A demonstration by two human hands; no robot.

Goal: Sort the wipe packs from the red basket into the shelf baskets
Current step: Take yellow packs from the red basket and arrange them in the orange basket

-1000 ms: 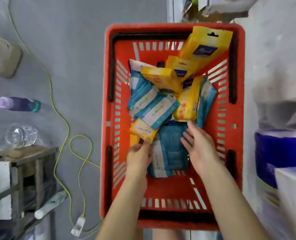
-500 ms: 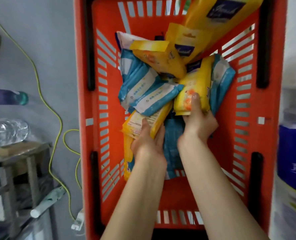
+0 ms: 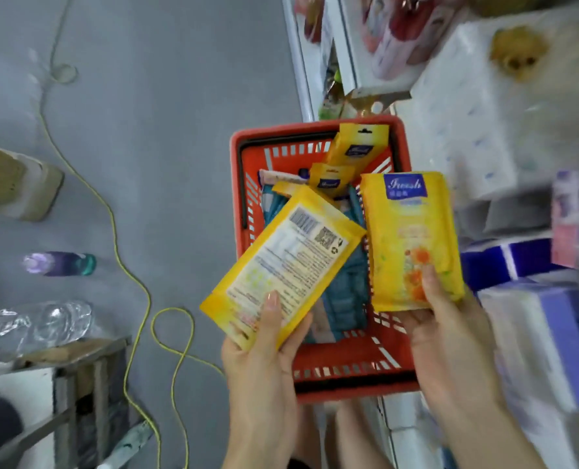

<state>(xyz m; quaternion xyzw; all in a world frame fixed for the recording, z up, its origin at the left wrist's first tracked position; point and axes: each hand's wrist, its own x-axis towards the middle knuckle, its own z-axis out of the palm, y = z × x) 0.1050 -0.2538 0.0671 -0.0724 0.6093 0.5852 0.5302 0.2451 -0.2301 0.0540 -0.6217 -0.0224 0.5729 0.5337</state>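
Step in hand: lift-out. Two packs up, none shelved yet. Left hand (image 3: 264, 353) grips flat yellow foil wipe pack (image 3: 281, 262), barcode side up, over left rim of red plastic basket (image 3: 349, 396). Right hand (image 3: 450, 333) grips second yellow pack (image 3: 411, 238), blue label showing, over right rim. Fingers (image 3: 272, 306) curled round both.

Teal packs (image 3: 349, 286) lie at basket bottom. Next, I judge: carry right to shelf (image 3: 303, 79) — target baskets not in sight.

Purple-and-white tissue bundles (image 3: 551, 333) crowd shelf edge. Yellow cable (image 3: 129, 265) loops on floor (image 3: 179, 130).

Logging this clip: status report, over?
Left hand grips yellow pack, barcode side up. Right hand grips second pack, label up. Both over red basket. Nothing blocking.
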